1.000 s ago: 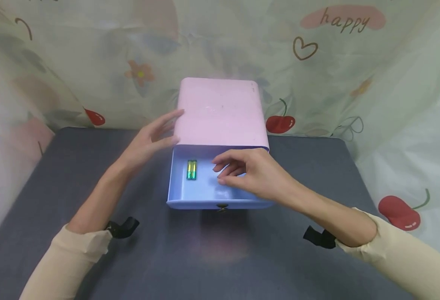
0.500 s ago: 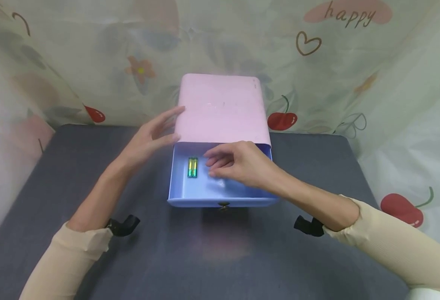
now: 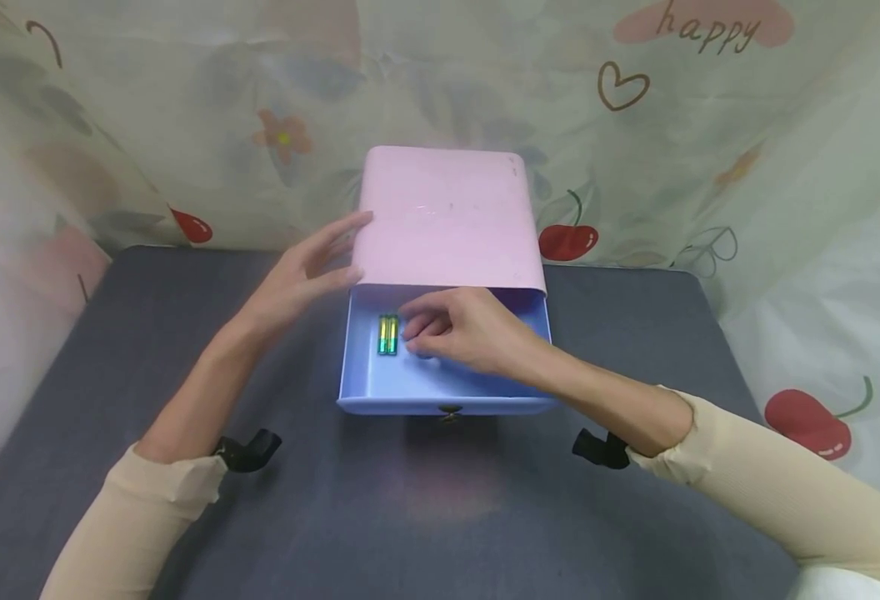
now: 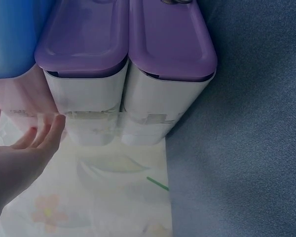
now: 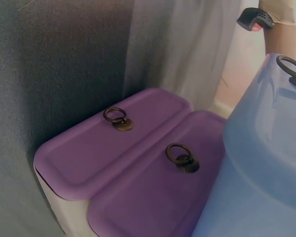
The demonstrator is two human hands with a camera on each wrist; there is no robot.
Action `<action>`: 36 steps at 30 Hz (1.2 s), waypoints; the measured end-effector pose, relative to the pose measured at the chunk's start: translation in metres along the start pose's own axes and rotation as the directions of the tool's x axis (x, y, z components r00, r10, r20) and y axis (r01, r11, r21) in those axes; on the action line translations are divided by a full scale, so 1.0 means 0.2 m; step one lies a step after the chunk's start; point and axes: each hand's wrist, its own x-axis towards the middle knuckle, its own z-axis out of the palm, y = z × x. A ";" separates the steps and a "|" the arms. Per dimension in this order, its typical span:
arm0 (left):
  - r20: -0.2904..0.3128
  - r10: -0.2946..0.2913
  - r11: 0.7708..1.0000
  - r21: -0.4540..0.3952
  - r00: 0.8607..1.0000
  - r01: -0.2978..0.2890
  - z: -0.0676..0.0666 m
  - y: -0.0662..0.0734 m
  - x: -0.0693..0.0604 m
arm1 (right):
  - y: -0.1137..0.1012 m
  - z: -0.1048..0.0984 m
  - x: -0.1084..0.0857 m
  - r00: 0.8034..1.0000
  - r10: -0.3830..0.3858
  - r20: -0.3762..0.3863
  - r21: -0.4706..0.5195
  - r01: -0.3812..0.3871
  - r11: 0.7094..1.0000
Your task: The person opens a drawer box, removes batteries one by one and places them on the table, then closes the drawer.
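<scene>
A pink drawer box [image 3: 447, 217] stands on the grey table, its light blue drawer [image 3: 447, 406] pulled out at the front. Inside the drawer, toward the left, two green and gold batteries [image 3: 388, 334] lie side by side. My right hand [image 3: 470, 329] is over the drawer with its fingers bent, thumb and fingertips just right of the batteries; nothing shows between them. My left hand [image 3: 305, 267] touches the box's left side with its fingers extended. In the left wrist view, the left hand [image 4: 24, 158] is at the pink case [image 4: 24, 96].
Below the blue drawer are two purple drawers [image 4: 84, 37] in white cases [image 4: 89, 94], with ring pulls [image 5: 178, 154] on their fronts. A printed curtain [image 3: 282, 67] hangs behind the table [image 3: 297, 533]. Black straps [image 3: 248, 452] show at both forearms.
My right hand has moved left over the drawer, coming close to the batteries. My left hand stays at the box's left side, and the batteries lie in the same place in the drawer.
</scene>
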 end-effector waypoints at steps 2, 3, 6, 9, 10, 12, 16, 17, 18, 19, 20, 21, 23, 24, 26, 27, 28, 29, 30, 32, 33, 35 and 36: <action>0.002 0.003 1.000 -0.009 1.000 -0.003 0.00 0.00 0.00 | 0.00 0.01 0.01 1.000 0.005 0.001 -0.007 -0.005 1.000; 0.002 0.004 1.000 -0.011 1.000 -0.004 0.00 0.00 0.00 | 0.01 0.01 0.01 1.000 0.006 0.001 -0.009 -0.006 1.000; 0.003 0.008 1.000 -0.013 1.000 -0.008 0.00 0.00 0.00 | 0.01 0.02 0.02 1.000 0.007 0.000 -0.015 -0.007 1.000; 0.007 0.014 1.000 -0.017 1.000 -0.013 0.00 0.00 0.00 | 0.01 0.02 0.03 1.000 0.010 0.007 -0.017 -0.010 1.000; 0.008 0.016 1.000 -0.018 1.000 -0.016 0.00 0.00 0.00 | 0.01 0.02 0.03 1.000 0.013 0.010 -0.018 -0.012 1.000; 0.011 0.020 1.000 -0.023 1.000 -0.020 0.00 0.00 0.00 | 0.01 0.02 0.04 1.000 0.014 0.017 -0.015 -0.014 1.000; 0.015 0.029 0.999 -0.035 0.999 -0.028 0.00 -0.01 0.01 | 0.01 0.02 0.04 1.000 0.018 0.019 -0.018 -0.018 1.000; 0.016 0.029 0.999 -0.040 0.999 -0.029 0.00 -0.01 0.01 | 0.01 0.03 0.05 1.000 0.020 0.020 -0.021 -0.020 1.000; 0.016 0.029 0.999 -0.043 0.999 -0.029 0.00 -0.01 0.01 | 0.01 0.03 0.05 1.000 0.020 0.019 -0.025 -0.020 0.999; 0.015 0.029 0.999 -0.044 0.999 -0.028 0.00 -0.01 0.01 | 0.01 0.03 0.05 1.000 0.019 0.018 -0.033 -0.018 0.999; 0.014 0.027 0.999 -0.045 1.000 -0.026 0.00 -0.01 0.01 | 0.01 0.03 0.05 1.000 0.016 0.018 -0.039 -0.016 0.999; 0.013 0.026 0.999 -0.049 1.000 -0.025 0.00 -0.01 0.01 | 0.00 0.03 0.06 1.000 0.016 0.016 -0.049 -0.015 0.999; 0.010 0.022 0.999 -0.050 1.000 -0.021 0.00 0.00 0.01 | 0.00 0.04 0.06 1.000 0.017 0.012 -0.065 -0.016 0.998; 0.009 0.020 0.998 -0.051 1.000 -0.020 0.00 0.00 0.01 | 0.00 0.04 0.07 1.000 0.015 0.009 -0.073 -0.014 0.997; 0.005 0.018 0.998 -0.054 1.000 -0.018 0.00 0.00 0.01 | -0.01 0.04 0.07 1.000 0.017 0.006 -0.082 -0.016 0.997; 0.003 0.018 0.998 -0.052 1.000 -0.018 0.00 0.00 0.01 | -0.01 0.04 0.07 1.000 0.018 0.005 -0.086 -0.017 0.996; 0.001 0.016 0.999 -0.051 1.000 -0.016 0.00 0.00 0.01 | -0.01 0.04 0.08 1.000 0.016 0.004 -0.091 -0.016 0.996; 0.000 0.016 0.999 -0.052 1.000 -0.016 0.00 0.00 0.01 | -0.02 0.05 0.08 1.000 0.014 0.003 -0.096 -0.014 0.995; 0.000 0.014 0.999 -0.049 1.000 -0.014 0.00 0.00 0.01 | -0.02 0.05 0.08 1.000 0.010 0.003 -0.104 -0.010 0.995; -0.002 0.010 0.999 -0.043 1.000 -0.010 0.00 0.00 0.00 | -0.02 0.06 0.08 1.000 0.000 0.000 -0.125 0.000 0.992; -0.002 0.008 0.999 -0.039 1.000 -0.008 0.00 0.00 0.00 | -0.02 0.06 0.08 1.000 -0.008 -0.003 -0.136 0.007 0.991; -0.002 0.006 0.999 -0.035 1.000 -0.006 0.00 0.00 0.01 | -0.02 0.06 0.08 1.000 -0.018 -0.011 -0.158 0.016 0.987; -0.002 0.004 0.999 -0.033 1.000 -0.004 0.00 0.00 0.01 | -0.02 0.07 0.08 1.000 -0.025 -0.015 -0.167 0.022 0.986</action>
